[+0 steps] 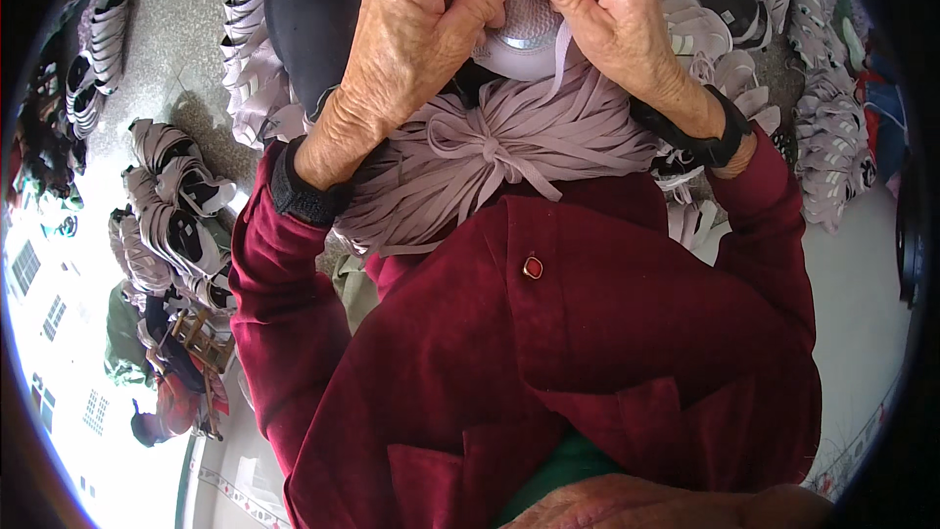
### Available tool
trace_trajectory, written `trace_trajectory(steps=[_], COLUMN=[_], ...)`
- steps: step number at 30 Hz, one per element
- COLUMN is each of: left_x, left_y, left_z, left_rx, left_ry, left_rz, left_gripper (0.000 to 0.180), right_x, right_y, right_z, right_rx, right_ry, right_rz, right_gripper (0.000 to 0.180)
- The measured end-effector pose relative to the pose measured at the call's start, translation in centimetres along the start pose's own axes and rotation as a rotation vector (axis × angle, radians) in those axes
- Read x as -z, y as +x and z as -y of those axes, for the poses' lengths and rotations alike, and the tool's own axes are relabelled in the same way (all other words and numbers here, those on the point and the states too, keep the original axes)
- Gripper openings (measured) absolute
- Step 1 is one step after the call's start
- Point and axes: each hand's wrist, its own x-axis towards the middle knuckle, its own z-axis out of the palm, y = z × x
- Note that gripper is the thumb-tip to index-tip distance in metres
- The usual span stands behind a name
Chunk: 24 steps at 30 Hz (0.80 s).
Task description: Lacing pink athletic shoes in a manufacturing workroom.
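Note:
At the top middle, a pale pinkish shoe (pixel 526 57) with a mesh upper sits in front of me, its toe toward me. My left hand (pixel 428 24) and my right hand (pixel 612 34) meet above it, thumbs and forefingers closed on a pale shoelace (pixel 562 54). One length of this lace hangs down beside the toe from near my right hand. Across my lap lies a thick bundle of matching shoelaces (pixel 485 149), tied round its middle with a lace. My hands partly cover the upper part of the shoe.
Overlapping rows of similar shoes lie on the floor at the left (pixel 176 201), beside my leg (pixel 257 78) and at the right (pixel 830 127). A person (pixel 166 411) sits at the lower left near a small wooden stool (pixel 201 341).

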Motion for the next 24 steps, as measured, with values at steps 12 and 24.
trace_trajectory(steps=[12, 24], left_x=[0.8, 0.6], left_y=[-0.3, 0.8], left_z=[-0.9, -2.0], left_rx=[0.032, -0.197], left_ry=[0.068, 0.446], left_rz=[-0.186, -0.092], left_gripper=[0.019, 0.017], right_x=[0.0, -1.3], right_y=[1.8, 1.9], right_z=[-0.8, -5.6], right_rx=[0.372, 0.493], right_ry=[0.058, 0.371], right_rz=[-0.146, -0.24], right_gripper=[0.007, 0.011])
